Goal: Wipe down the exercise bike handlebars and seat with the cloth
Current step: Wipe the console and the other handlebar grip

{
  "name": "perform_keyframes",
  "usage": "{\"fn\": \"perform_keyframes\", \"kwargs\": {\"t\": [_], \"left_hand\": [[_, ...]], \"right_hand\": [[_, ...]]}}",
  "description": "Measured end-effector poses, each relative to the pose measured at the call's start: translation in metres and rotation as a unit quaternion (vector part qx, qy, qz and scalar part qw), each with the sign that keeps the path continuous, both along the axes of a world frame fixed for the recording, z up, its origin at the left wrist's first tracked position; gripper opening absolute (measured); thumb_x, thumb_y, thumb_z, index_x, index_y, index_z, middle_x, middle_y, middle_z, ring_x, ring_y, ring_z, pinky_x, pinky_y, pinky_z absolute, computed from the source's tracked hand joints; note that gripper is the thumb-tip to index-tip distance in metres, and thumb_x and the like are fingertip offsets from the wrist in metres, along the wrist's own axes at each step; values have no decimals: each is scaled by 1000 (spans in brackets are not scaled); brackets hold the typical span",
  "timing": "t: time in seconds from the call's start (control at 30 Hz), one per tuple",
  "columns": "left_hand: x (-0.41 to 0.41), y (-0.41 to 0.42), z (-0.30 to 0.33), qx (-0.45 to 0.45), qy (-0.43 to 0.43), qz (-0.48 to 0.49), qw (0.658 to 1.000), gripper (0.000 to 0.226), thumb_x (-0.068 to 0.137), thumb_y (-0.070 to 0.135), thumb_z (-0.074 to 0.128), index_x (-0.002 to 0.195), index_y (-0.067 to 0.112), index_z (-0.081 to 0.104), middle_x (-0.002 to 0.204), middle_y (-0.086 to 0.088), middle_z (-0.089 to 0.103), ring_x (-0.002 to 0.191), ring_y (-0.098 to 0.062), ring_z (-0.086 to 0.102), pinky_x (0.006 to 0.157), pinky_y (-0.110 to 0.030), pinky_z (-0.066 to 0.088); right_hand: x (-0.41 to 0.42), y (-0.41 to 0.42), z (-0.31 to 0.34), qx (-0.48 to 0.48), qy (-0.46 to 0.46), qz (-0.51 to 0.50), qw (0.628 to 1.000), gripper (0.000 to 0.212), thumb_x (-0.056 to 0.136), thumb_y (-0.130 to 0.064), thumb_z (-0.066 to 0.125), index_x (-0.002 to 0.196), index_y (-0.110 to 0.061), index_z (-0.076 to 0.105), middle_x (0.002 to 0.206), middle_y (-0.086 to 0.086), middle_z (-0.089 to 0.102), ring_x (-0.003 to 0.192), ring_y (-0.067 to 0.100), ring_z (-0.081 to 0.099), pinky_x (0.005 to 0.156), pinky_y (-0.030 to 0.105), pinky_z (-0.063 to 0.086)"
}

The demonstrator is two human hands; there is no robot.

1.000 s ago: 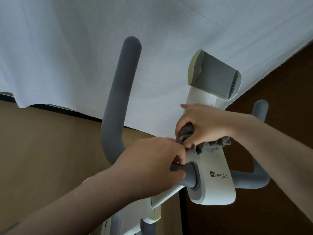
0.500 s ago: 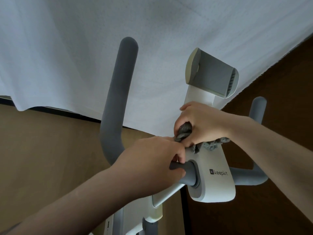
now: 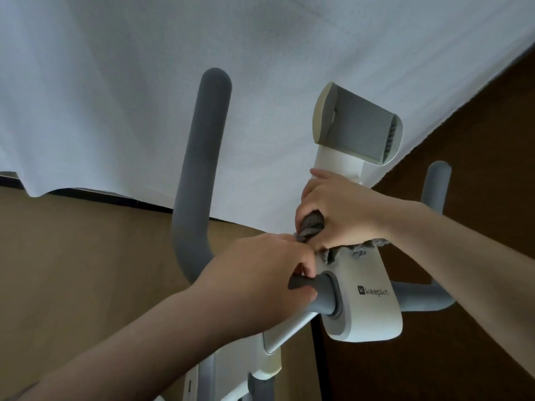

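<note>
The exercise bike's grey padded left handlebar (image 3: 199,175) curves up at centre-left, and the right handlebar (image 3: 434,195) shows behind my right forearm. Its white centre housing (image 3: 373,308) carries a logo. My right hand (image 3: 344,209) is shut on a bunched grey cloth (image 3: 311,227) and presses it on the top of the housing; frayed cloth edges stick out below the palm. My left hand (image 3: 260,282) is wrapped around the grey bar just left of the housing, fingertips touching the cloth. The seat is out of view.
A grey and cream device holder (image 3: 359,128) stands on the white stem above my right hand. A white curtain (image 3: 115,82) hangs behind the bike. Tan flooring (image 3: 72,256) lies to the left, dark brown floor (image 3: 477,125) to the right.
Both hands stay in place on the bar and the cloth. The right hand shifts slightly up on the housing, and the view drifts a little.
</note>
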State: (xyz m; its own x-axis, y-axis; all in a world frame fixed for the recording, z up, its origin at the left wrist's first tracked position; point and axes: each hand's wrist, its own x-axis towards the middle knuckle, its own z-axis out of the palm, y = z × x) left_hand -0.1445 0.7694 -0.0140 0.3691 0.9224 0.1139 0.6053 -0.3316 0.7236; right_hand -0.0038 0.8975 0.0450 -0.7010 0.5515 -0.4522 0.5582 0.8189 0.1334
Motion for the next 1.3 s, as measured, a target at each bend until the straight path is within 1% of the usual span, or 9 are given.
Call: {"fn": "perform_keyframes", "kwargs": {"t": [0.07,0.2,0.3,0.37,0.57,0.67,0.8,1.17,1.3], "left_hand": [[0,0,0,-3,-2,-2,1000,18,88,48,53,102,39,59,93,18,55,82,0,52,67,-15,40],[-1,0,1,1,-3,-1,1000,17,87,48,53,100,39,58,90,18,52,80,1,49,66,-15,38],[-2,-1,3,2,-7,-2,1000,18,88,46,53,103,38,59,93,18,54,82,0,50,67,-15,38],[-2,-1,3,3,-8,-4,1000,18,88,46,53,103,38,59,92,18,53,83,0,49,68,-16,39],[-5,0,4,-15,-10,-14,1000,20,87,45,54,105,38,59,95,20,53,87,1,49,71,-16,40],[-8,4,4,-30,1,-30,999,18,87,47,55,103,39,59,92,20,53,85,5,49,67,-12,35],[-9,7,5,-50,-7,-44,998,19,86,46,58,104,42,60,95,22,55,89,6,51,69,-12,37],[-8,8,4,-55,6,-49,997,17,86,48,57,103,43,58,87,24,52,83,7,50,64,-11,32],[-7,9,5,-54,12,-49,997,19,85,47,58,104,43,60,89,24,54,84,8,52,62,-10,33]], "right_hand": [[-1,-7,2,-56,-15,-10,998,20,71,-49,76,81,-43,60,86,-18,58,97,6,48,100,33,41],[3,-5,4,-33,26,-38,998,25,71,-51,75,91,-39,68,94,-14,58,97,8,49,89,33,47],[4,-4,-2,-54,-2,10,998,22,69,-53,73,85,-41,65,87,-17,60,97,5,48,105,35,36],[4,-1,-1,-29,-5,35,999,23,71,-54,70,89,-39,67,87,-18,65,101,1,51,120,37,8],[2,-1,-1,-19,-44,53,997,27,76,-56,65,96,-39,67,96,-19,66,110,-4,49,115,39,-23],[2,4,2,58,-28,53,997,30,78,-59,61,99,-39,68,98,-17,65,120,-2,42,114,41,-23],[-1,-3,-2,-21,-83,45,995,30,78,-56,65,102,-40,69,100,-20,63,120,-2,41,113,41,-25],[31,-23,-5,66,165,-49,983,24,74,-51,71,93,-37,71,107,-17,62,121,4,45,119,38,-7],[30,-32,-8,75,121,-44,989,26,75,-52,69,96,-38,69,122,-15,55,133,5,33,118,35,-12]]}}
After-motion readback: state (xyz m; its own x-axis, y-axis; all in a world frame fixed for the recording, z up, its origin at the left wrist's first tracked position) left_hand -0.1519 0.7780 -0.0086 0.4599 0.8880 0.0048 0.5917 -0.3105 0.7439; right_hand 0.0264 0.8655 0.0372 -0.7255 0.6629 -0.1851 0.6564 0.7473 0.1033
